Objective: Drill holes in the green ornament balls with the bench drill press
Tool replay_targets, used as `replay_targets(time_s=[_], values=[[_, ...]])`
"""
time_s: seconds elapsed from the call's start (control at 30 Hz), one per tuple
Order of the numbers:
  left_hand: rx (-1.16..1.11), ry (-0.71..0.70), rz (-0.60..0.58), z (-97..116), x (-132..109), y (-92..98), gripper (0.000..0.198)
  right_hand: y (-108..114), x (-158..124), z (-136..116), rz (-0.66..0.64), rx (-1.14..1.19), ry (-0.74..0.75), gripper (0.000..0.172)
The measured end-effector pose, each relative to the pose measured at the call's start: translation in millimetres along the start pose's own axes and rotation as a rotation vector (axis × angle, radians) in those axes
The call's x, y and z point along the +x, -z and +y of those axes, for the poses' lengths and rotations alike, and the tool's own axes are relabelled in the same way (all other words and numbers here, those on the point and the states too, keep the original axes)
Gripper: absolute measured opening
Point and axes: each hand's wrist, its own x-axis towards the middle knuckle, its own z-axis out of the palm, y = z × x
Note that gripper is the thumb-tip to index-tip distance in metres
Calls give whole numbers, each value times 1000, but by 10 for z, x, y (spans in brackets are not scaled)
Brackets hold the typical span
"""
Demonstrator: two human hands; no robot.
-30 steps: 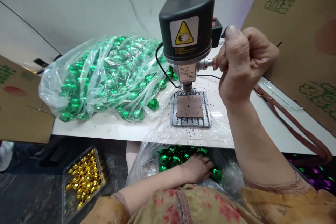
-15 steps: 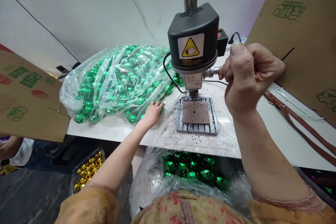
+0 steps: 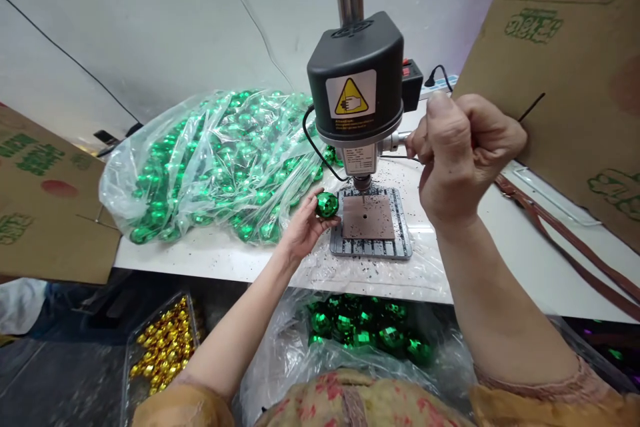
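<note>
A shiny green faceted ball (image 3: 327, 205) is held in the fingers of my left hand (image 3: 303, 230), just left of the drill press base (image 3: 370, 255). My right hand (image 3: 457, 153) is closed around the feed handle (image 3: 397, 141) on the right side of the drill press (image 3: 355, 80); most of the handle is hidden in the fist. Beneath the chuck (image 3: 363, 183), a brown square plate (image 3: 369, 227) with a small hole lies on the slotted base, with dark shavings scattered over it.
A clear plastic bag (image 3: 210, 173) full of green balls lies left of the press. Another open bag of green balls (image 3: 367, 327) is below the table edge. Gold balls (image 3: 167, 343) fill a tray at lower left. Cardboard (image 3: 565, 60) and a brown strap (image 3: 555, 240) are right.
My left hand has moved from the bag's edge toward the press base, and a green ball now shows in its fingers. My right hand stays on the handle. The view has shifted slightly.
</note>
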Motion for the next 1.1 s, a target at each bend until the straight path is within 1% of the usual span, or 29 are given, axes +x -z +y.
replay_targets(time_s=[0.07,0.17,0.4,0.6,0.77,0.87,1.0,1.1], values=[[-30,18,0,-72,29,-50,56,3,-5,-8,-4,-20,-1,52],[46,-5,-6,-175,90,-94,61,9,-11,-16,-11,-56,-20,54],[292,-174,-11,-359,228,-163,66,10,0,-5,-32,-1,14,51],[419,-225,-27,-415,324,-167,65,20,0,-21,-44,-25,17,53],[460,-247,-91,-461,370,-174,58,12,2,-38,-57,-14,21,53],[490,-248,-112,-487,383,-189,59,10,3,-34,-56,-7,36,52],[527,-296,-88,-496,381,-235,65,21,-7,-24,-54,-93,11,55],[552,-329,-99,-497,356,-283,62,30,-13,-18,-64,-163,-19,56]])
